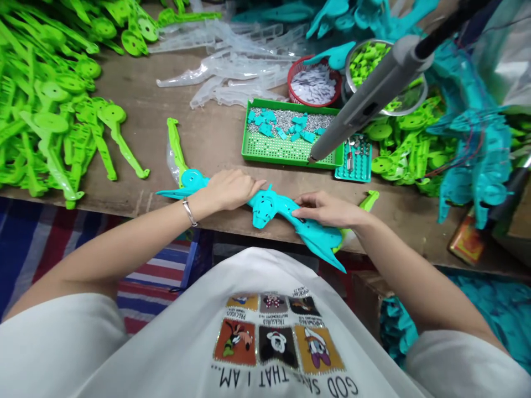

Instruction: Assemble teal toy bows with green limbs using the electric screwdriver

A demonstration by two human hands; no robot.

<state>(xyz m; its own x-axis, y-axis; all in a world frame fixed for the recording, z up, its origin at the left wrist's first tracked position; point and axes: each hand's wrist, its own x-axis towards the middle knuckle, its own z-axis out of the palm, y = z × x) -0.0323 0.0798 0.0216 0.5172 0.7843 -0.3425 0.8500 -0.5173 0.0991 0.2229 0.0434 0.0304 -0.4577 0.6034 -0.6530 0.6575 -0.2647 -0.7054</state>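
A teal plastic toy bow (264, 207) lies across the front edge of the workbench, with a green limb (177, 146) reaching out on the left and another green tip on the right. My left hand (234, 189) is closed over its left arm, palm down. On the right arm, my right hand (321, 209) grips with thumb and fingers. The underside of the toy is hidden. A grey electric screwdriver (365, 99) hangs just beyond, its tip over a green tray (282, 149) of small screws and teal pieces.
Green plastic limbs (53, 121) are heaped at left, clear plastic parts (232, 66) at the back. A red basket (315, 99) of white pieces, a metal bowl (415, 108) of green pieces, a small teal tray (352, 174) and teal shells (477, 138) stand right.
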